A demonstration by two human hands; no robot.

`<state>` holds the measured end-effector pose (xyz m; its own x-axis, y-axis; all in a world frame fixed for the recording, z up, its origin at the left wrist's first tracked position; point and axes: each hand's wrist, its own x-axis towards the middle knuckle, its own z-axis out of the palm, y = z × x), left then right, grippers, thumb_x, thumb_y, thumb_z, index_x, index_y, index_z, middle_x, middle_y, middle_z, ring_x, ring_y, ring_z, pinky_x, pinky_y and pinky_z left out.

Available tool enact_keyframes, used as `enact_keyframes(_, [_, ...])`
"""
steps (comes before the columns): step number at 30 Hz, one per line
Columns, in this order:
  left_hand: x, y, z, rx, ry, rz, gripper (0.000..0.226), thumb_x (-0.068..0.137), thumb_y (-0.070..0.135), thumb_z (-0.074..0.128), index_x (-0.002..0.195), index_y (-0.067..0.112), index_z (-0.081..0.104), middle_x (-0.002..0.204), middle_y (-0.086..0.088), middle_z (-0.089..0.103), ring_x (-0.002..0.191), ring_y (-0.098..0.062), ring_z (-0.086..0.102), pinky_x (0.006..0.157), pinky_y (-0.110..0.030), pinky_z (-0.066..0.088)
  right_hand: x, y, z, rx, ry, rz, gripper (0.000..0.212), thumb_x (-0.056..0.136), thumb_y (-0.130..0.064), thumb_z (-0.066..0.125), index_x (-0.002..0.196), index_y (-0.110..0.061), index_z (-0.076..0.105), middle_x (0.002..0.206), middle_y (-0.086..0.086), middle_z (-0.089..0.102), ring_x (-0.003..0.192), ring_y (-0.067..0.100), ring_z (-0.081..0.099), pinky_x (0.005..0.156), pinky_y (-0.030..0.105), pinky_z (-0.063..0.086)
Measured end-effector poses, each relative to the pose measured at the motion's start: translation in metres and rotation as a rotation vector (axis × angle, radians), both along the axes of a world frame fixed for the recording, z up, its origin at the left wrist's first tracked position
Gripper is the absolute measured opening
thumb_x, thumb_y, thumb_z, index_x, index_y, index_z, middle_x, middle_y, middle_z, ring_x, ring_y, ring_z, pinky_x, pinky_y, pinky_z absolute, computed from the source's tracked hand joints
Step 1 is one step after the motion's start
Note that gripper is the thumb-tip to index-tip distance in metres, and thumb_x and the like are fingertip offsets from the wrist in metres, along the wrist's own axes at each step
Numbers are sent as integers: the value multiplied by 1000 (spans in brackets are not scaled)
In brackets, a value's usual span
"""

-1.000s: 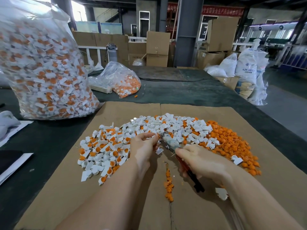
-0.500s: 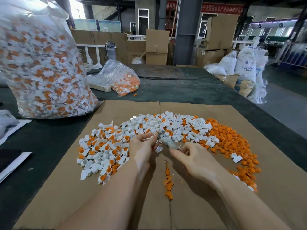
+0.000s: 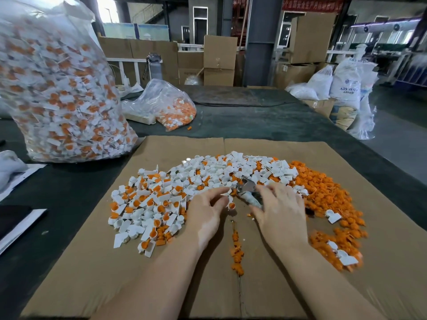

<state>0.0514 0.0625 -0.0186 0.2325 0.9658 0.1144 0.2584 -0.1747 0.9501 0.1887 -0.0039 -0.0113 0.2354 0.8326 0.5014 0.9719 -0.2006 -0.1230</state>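
on the cardboard [image 3: 92, 262], the left hand [image 3: 206, 212] is pinching a white part [image 3: 228, 197] while the right hand [image 3: 283, 213] is resting straight, spread fingers on a metal tool [image 3: 248, 188].

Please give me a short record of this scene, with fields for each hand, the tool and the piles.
left hand: pinches a white part at the pile's edge
right hand: lies over the metal tool; grip unclear
mixed pile: white-and-orange parts, left and centre
orange pile: right side
base: cardboard sheet
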Motion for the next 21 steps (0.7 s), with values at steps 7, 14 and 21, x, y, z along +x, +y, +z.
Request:
enact_keyframes(7, [-7, -6, 1, 8, 17, -142, 32, 87, 14, 65, 113, 31, 65, 111, 10, 66, 105, -3, 58, 96, -23, 44, -22, 2, -4, 164, 352, 341, 8, 81, -2, 68, 85, -7, 71, 83, 3, 67, 82, 20, 62, 74, 31, 51])
enact_keyframes(14, [-3, -10, 3, 172, 226, -177, 35, 82, 14, 70, 116, 22, 65, 108, 10, 66, 94, -3, 59, 81, -7, 43, -21, -3, -7, 223, 375, 333, 11, 79, 1, 70, 87, -6, 72, 84, 4, 67, 83, 19, 63, 75, 31, 52])
enact_keyframes(21, [-3, -14, 3, 262, 265, -187, 31, 87, 19, 65, 117, 26, 62, 108, 13, 63, 99, -1, 55, 83, -3, 38, -22, -4, -7, 198, 358, 324, 8, 80, -4, 70, 86, -8, 71, 84, 2, 66, 85, 18, 62, 76, 27, 49])
